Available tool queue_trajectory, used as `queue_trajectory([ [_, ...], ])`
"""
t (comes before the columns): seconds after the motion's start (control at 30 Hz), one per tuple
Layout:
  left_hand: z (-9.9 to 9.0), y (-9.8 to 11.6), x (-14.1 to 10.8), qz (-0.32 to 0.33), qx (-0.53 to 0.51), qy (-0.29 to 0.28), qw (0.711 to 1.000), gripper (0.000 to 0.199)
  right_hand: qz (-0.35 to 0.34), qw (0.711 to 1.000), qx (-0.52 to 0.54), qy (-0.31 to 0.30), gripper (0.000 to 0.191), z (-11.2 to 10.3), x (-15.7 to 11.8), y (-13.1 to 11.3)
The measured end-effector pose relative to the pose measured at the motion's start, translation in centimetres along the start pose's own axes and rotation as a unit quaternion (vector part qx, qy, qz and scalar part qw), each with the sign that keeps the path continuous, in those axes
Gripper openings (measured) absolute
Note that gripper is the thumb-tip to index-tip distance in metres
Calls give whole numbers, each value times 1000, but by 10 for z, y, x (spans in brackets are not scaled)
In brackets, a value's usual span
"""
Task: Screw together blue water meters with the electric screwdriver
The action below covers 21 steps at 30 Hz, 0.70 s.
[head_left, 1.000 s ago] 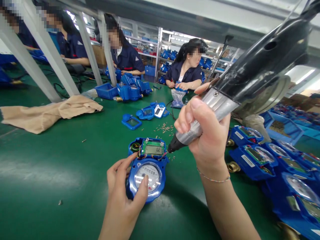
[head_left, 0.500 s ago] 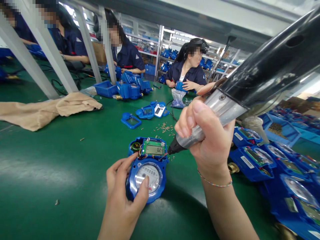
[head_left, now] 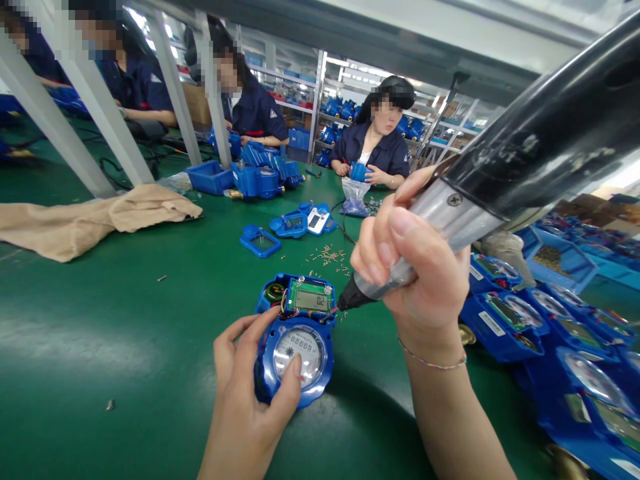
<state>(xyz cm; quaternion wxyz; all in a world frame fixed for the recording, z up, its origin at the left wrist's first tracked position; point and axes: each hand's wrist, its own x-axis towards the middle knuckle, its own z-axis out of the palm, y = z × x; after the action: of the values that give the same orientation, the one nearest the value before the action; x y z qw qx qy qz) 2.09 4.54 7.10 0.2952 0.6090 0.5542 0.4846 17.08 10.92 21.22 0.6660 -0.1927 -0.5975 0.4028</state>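
Gripped in your right hand (head_left: 413,267): an electric screwdriver (head_left: 430,233), fingers wrapped around its metal sleeve, body slanting up to the right. Its black nose points down-left, the bit meeting the right edge of the blue water meter (head_left: 295,340) at the seam between display and dial. Your left hand (head_left: 255,373) holds the meter from its left side, thumb over the round dial (head_left: 299,357), index finger beside the wires. Meter lies face up on the green workbench (head_left: 165,347), directly in front of you; LCD (head_left: 310,301) reads 0.2 or similar, small digits. At right, near your right forearm: a group of open blue meters (head_left: 510,320), brass fittings on some. Just beyond the held meter, loose screws (head_left: 330,257) lie scattered; behind them, blue meter covers (head_left: 290,225). Tan cloth (head_left: 100,217) at far left. Farther back: a clear plastic bag (head_left: 355,197), a blue bin (head_left: 210,178) and clustered blue meters (head_left: 263,175). Across the bench, a person (head_left: 375,137) in a navy uniform holds a blue part (head_left: 359,172). Shelving (head_left: 320,100) behind.
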Motion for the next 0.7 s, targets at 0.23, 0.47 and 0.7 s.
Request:
queue_trajectory([
  [0.23,1,-1,-1,-7,14,-1,1000,49,-44,997,-21,62,22,-10,11,-11],
  [0.47,5,-2,-6,19,23,-18,999,45,-98,979,-63,166,15,-16,26,-25],
  [0.7,10,3,-6,59,54,-10,997,42,-191,951,-152,191,13,-40,47,26],
])
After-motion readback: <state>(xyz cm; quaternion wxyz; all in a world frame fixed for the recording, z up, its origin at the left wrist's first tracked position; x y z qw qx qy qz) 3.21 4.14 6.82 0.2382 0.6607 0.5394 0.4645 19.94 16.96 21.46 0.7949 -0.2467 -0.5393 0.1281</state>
